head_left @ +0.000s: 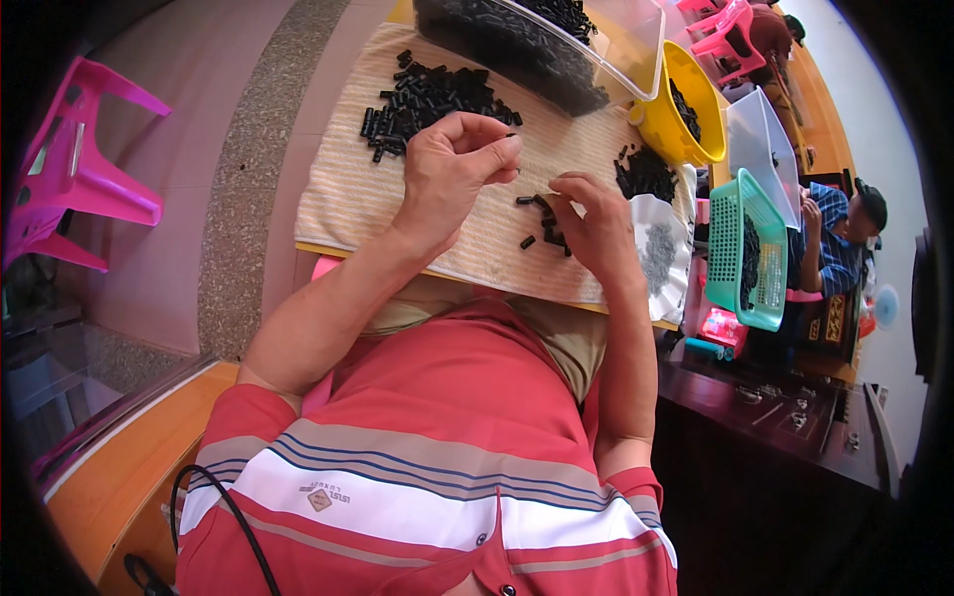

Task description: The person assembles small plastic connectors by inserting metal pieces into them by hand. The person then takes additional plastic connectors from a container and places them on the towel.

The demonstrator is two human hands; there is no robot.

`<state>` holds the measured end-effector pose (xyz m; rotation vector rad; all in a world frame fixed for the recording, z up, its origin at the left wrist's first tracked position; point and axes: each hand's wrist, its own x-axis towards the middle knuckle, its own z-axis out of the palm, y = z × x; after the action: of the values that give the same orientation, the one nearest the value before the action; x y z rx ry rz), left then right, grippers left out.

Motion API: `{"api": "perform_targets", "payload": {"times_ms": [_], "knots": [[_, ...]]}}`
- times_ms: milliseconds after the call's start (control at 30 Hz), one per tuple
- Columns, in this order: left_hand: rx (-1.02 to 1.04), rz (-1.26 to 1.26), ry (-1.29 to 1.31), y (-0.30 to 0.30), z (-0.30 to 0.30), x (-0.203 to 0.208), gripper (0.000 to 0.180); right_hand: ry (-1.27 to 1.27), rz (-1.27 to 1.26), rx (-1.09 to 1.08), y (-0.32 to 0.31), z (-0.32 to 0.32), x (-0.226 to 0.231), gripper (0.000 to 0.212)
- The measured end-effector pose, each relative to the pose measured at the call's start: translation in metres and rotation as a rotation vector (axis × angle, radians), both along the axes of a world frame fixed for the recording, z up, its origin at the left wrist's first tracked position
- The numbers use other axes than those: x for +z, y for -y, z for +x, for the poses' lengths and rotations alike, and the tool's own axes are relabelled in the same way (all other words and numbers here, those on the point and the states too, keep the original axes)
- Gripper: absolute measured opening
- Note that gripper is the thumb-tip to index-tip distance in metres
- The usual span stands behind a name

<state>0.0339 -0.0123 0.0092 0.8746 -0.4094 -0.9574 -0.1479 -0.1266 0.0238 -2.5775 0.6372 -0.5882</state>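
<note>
My left hand (455, 171) is raised over the towel-covered table, its thumb and forefinger closed in a pinch. A bit of a small black cylindrical piece (513, 136) shows at the fingertips. To its right, my right hand (599, 226) is low over the towel with fingers curled and thumb close to the forefinger. What it holds, if anything, is hidden. Beside its fingertips lie several loose black cylinders (529, 241). Behind my left hand spreads a large heap of similar black cylinders (432, 94). Smaller black parts (646, 174) are piled beyond my right hand.
A clear bin (636, 45) of black pieces stands at the back, with a yellow basin (711, 139) beside it. Right of my hand is a white fluted dish (651, 211) of tiny grey bits. Farther right are a green basket (775, 298) and a seated person (835, 233).
</note>
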Motion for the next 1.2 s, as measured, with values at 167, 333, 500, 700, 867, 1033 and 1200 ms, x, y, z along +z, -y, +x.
{"api": "perform_targets", "payload": {"times_ms": [167,333,500,700,867,1033,1200], "knots": [[-0.064,0.001,0.037,0.000,-0.003,-0.001,0.014,0.151,0.104,-0.046,0.003,-0.010,0.008,0.017],[-0.109,0.019,0.067,0.000,-0.006,-0.003,0.015,0.228,0.208,-0.071,-0.001,-0.019,0.019,0.018],[-0.115,0.032,0.086,-0.001,-0.008,-0.002,0.013,0.152,0.188,-0.075,-0.004,-0.023,0.017,0.016],[-0.126,-0.003,0.035,-0.002,-0.016,-0.003,0.015,0.045,0.197,-0.080,0.002,-0.024,0.014,0.017],[-0.213,0.043,0.096,-0.005,-0.021,-0.003,0.018,0.104,0.149,-0.027,0.022,-0.007,0.015,0.016],[-0.218,0.053,0.118,-0.006,-0.020,-0.005,0.017,0.201,-0.177,-0.057,0.046,0.023,0.059,0.012],[-0.246,0.058,0.135,-0.007,-0.027,-0.006,0.017,0.032,-0.342,-0.087,0.104,0.060,0.117,0.018]]}}
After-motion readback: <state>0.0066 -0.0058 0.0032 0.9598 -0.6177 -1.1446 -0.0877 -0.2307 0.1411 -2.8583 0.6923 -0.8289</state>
